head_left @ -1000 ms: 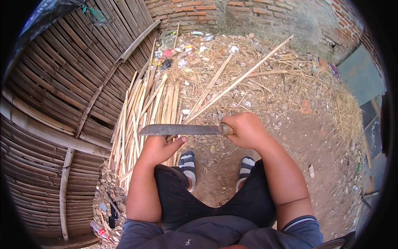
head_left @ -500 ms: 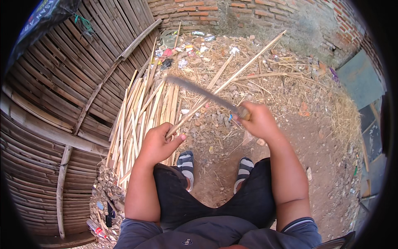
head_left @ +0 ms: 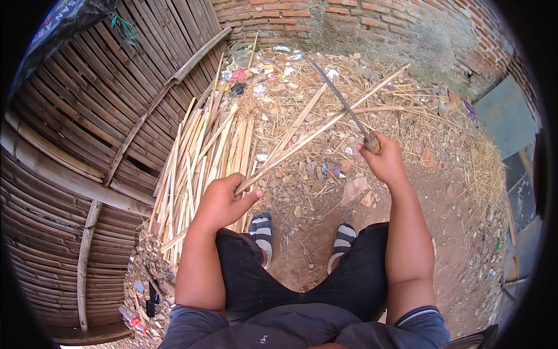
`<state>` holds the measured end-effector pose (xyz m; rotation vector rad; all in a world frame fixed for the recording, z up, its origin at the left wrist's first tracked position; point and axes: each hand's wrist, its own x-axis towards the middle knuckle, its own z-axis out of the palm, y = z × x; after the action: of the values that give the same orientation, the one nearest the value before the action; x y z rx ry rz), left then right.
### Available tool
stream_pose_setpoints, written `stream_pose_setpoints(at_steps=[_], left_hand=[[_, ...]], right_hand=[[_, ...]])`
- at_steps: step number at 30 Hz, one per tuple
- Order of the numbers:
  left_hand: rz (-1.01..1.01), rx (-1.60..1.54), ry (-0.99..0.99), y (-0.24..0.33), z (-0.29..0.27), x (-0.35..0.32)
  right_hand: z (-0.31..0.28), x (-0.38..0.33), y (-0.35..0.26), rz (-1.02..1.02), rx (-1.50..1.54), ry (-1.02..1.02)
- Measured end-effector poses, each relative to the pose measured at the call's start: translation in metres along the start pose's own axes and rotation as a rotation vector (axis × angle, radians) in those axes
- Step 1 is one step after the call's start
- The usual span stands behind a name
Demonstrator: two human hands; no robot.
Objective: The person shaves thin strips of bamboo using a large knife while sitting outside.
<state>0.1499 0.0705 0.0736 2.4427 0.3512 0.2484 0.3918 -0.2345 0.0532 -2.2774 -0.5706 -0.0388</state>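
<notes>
My left hand is closed round the near end of a long split bamboo strip, which slants away to the far right. In my right hand is the wooden handle of a machete with a long, thin, curved dark blade. The blade points up and to the left, and in the picture it crosses the strip near its middle; whether the two touch I cannot tell. Left of my left hand lies a pile of pale bamboo strips, partly behind that hand and forearm.
A slatted bamboo wall stands on the left, a brick wall at the back. Dry shavings, stones and litter cover the far ground. Grey-blue sheets lean at the right. My striped socks show between my knees.
My right hand has moved right, and the machete has swung from pointing left to pointing up and left. The strip's far end has dipped slightly; my left hand keeps its grip.
</notes>
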Motion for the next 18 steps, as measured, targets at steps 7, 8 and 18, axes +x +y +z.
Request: stream_pose_setpoints(at_steps=[7,8,18], left_hand=[[0.111,-0.015,0.046,-0.001,0.010,0.001],[0.215,-0.033,0.106,-0.012,0.016,0.003],[0.015,0.037,-0.003,-0.002,0.000,-0.001]], right_hand=[[0.043,-0.032,-0.041,-0.374,-0.219,-0.277],[0.046,-0.034,-0.045,-0.461,-0.279,-0.307],[0.001,0.001,-0.008,0.071,-0.044,-0.027]])
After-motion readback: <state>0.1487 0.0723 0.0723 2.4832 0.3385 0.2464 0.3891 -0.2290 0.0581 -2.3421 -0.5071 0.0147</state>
